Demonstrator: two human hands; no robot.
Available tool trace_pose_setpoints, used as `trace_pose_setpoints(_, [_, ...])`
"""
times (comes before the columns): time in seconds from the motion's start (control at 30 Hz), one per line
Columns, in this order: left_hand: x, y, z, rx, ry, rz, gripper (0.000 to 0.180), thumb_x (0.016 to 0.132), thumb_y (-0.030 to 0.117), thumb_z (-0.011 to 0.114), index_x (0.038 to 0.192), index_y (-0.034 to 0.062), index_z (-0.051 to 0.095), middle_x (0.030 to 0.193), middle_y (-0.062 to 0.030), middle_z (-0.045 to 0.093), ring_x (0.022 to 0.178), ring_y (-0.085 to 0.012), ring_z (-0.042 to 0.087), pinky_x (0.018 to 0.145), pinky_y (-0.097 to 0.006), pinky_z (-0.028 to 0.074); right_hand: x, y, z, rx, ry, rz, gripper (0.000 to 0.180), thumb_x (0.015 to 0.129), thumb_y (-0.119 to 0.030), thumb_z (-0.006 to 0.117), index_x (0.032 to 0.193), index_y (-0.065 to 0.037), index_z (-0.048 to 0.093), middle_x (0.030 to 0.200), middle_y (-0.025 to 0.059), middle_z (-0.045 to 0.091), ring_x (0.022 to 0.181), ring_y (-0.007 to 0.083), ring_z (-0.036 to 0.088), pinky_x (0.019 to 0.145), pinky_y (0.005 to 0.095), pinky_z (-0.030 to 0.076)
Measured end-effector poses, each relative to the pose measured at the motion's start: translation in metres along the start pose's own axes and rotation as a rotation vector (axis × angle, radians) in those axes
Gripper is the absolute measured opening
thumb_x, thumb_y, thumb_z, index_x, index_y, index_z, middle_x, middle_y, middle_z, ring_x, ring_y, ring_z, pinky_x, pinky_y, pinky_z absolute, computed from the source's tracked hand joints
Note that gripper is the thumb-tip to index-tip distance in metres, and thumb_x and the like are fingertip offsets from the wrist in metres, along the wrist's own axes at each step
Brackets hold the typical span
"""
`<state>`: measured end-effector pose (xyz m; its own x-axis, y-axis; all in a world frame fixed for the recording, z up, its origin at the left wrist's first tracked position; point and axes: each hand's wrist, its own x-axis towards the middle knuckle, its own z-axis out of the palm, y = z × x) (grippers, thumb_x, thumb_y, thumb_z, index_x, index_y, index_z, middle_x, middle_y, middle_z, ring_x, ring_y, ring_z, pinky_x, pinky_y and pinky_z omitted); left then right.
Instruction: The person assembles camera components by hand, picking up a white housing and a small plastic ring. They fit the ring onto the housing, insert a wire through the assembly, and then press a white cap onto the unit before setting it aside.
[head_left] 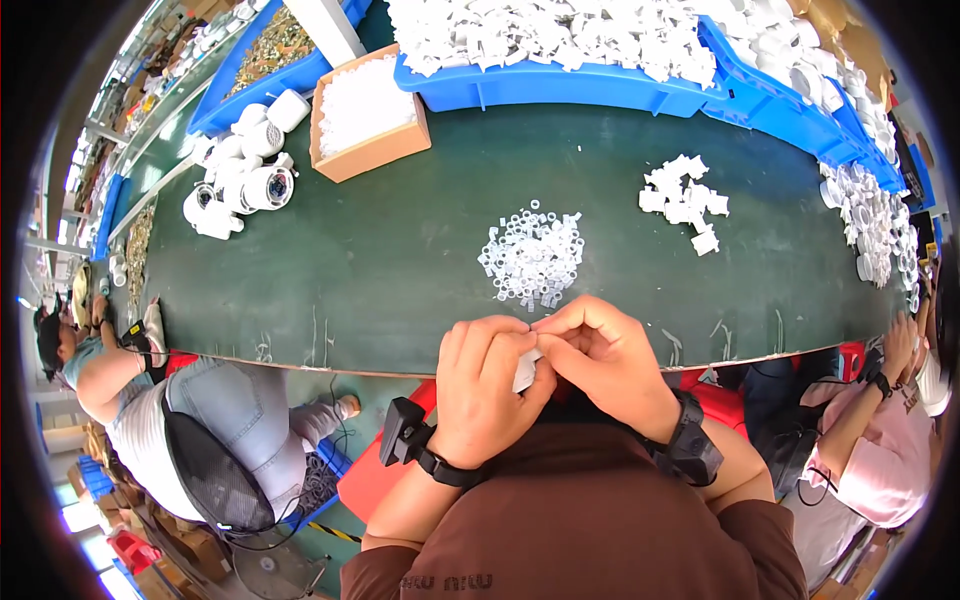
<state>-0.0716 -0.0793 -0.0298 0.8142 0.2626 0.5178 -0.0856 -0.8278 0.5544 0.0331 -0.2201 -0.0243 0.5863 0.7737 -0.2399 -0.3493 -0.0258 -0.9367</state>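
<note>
Close together at the table's near edge, both of my hands work on one small white plastic part (pixel 524 373). My left hand (pixel 487 385) is closed around it, and most of the part hides behind the fingers. The thumb and forefinger of my right hand (pixel 606 362) pinch at the part's upper end; whether they hold another small piece there is hidden. Just beyond my fingertips lies a pile of small translucent rings (pixel 532 255). Farther right on the table is a loose cluster of white plastic parts (pixel 684 200).
A cardboard box of small white pieces (pixel 372 150) stands at the far left, beside white camera-like units (pixel 240 185). Blue bins (pixel 560 92) heaped with white parts line the back. White round parts (pixel 870 225) lie at right. People sit on both sides of me along the green table (pixel 400 260).
</note>
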Motion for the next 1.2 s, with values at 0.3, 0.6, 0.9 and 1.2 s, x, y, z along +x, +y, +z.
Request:
trace_pose_setpoints(0.3, [-0.006,-0.001,-0.001,-0.001,0.061,-0.026,0.034,0.069,0.001,0.082,0.097,0.0079,0.064,0.101,-0.0094,0.065,0.088,-0.0296,0.060,0.075,-0.039,0.048,-0.004,-0.004,-0.001,0.131,-0.012,0.012,0.017,0.102,0.000,0.060,0.118,0.004,0.066,0.122,0.0128,0.069,0.109,0.0143,0.066,0.093,0.0313,0.058])
trace_pose_setpoints(0.6, [-0.007,-0.004,-0.005,-0.054,0.051,-0.037,0.030,0.073,0.001,0.082,0.096,0.0069,0.065,0.103,-0.0096,0.064,0.090,-0.0268,0.061,0.076,-0.037,0.049,-0.003,-0.003,0.008,0.096,0.000,-0.016,0.018,0.104,-0.002,0.057,0.118,0.003,0.066,0.120,0.0109,0.069,0.106,0.0127,0.066,0.092,0.0294,0.057])
trace_pose_setpoints(0.9, [-0.007,0.003,-0.025,-1.361,0.167,-0.842,0.010,0.100,0.008,0.062,0.110,0.0047,0.060,0.105,-0.0045,0.066,0.095,-0.0126,0.063,0.083,-0.029,0.052,-0.004,-0.017,0.010,-0.037,-0.163,-0.198,0.031,0.104,-0.001,0.055,0.134,0.000,0.063,0.124,0.0083,0.067,0.110,0.0128,0.062,0.094,0.0304,0.051])
trace_pose_setpoints(1.2, [-0.002,0.000,-0.026,-1.527,0.181,-0.988,0.015,0.102,0.022,0.063,0.106,0.0078,0.061,0.099,-0.0034,0.067,0.088,-0.0122,0.063,0.081,-0.029,0.051,0.001,-0.016,0.023,-0.161,-0.014,-0.311,0.022,0.095,0.002,0.068,0.117,0.000,0.069,0.113,0.0083,0.072,0.100,0.0145,0.067,0.088,0.0301,0.054])
